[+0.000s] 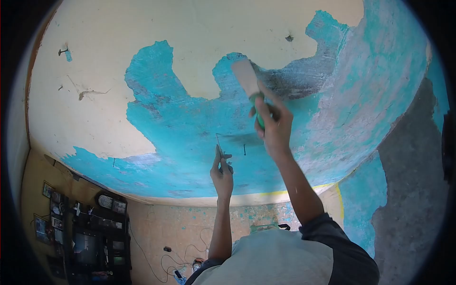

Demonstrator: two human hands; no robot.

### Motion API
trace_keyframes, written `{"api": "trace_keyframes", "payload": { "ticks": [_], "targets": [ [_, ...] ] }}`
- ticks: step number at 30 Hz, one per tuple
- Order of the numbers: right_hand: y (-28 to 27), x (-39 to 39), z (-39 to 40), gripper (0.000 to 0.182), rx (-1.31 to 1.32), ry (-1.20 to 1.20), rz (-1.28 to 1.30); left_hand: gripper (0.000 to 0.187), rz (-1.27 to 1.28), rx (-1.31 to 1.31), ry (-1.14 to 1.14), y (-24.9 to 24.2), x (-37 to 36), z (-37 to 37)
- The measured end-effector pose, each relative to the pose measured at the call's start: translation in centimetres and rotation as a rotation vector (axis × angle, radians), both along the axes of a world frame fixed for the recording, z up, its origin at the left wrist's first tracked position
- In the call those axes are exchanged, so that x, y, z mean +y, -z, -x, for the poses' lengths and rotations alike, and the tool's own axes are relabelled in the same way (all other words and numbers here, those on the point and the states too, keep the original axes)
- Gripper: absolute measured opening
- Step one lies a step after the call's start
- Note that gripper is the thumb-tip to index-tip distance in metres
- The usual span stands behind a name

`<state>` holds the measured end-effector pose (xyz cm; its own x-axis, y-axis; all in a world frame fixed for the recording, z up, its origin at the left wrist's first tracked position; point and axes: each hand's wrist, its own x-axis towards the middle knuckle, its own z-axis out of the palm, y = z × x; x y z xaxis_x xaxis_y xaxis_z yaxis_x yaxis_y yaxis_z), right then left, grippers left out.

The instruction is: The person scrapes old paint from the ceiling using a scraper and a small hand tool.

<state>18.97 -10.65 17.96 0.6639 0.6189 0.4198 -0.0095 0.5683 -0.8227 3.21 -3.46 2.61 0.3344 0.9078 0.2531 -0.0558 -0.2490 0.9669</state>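
Note:
My right hand (278,126) is wrapped round the green handle of a putty knife (245,78). Its broad, pale blade lies over the wall, where cream paint borders on a bared turquoise layer. Lower and to the left, my left hand (222,179) is raised in front of the turquoise area with its fingers drawn together. A small, dark, thin item shows at those fingertips; its kind is too small to make out. Just right of this hand, a nail (244,149) sticks out of the wall.
Cream paint (95,118) covers the wall's left and upper part, with a nail (62,51) in it. Bare grey plaster (403,166) is at the right. A dark shelf unit (90,237) with a television stands lower left. Cables (166,266) lie near the bottom.

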Motion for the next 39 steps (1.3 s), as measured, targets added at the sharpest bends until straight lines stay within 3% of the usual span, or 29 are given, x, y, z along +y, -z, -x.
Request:
{"api": "trace_keyframes", "payload": {
  "ticks": [3, 8, 13, 21, 24, 27, 33, 39],
  "targets": [
    [-1.4, 0.0, 0.8, 0.049, 0.038, -0.052, -0.032, 0.047, 0.006, 0.011, -0.007, 0.1, 0.1, 0.2],
    [4.0, 0.0, 1.4, 0.046, 0.019, 0.049, -0.005, 0.047, 0.002, -0.007, -0.004, 0.5, 0.1, -0.2],
    [-0.7, -0.2, 1.2, 0.046, 0.055, 0.033, -0.022, 0.047, -0.023, 0.008, -0.011, 1.0, 0.2, -0.1],
    [4.6, 0.5, 1.1, 0.048, 0.026, 0.098, -0.038, 0.047, -0.027, 0.012, 0.002, 1.0, 0.5, 0.0],
    [0.1, 0.9, 0.2, 0.049, -0.025, 0.062, -0.07, 0.047, -0.031, 0.003, 0.012, 1.1, 0.6, 0.0],
    [0.0, 1.8, 0.3, 0.048, -0.03, 0.076, -0.079, 0.047, -0.047, 0.022, 0.021, 1.1, 0.8, 0.4],
    [4.0, 0.7, 2.3, 0.045, 0.082, 0.072, -0.009, 0.047, -0.039, 0.006, 0.033, 0.9, 0.8, 0.4],
    [-3.5, 0.6, -0.8, 0.047, 0.078, 0.092, -0.186, 0.047, -0.037, 0.034, 0.046, 1.1, 1.2, 0.8]
  ]
}}
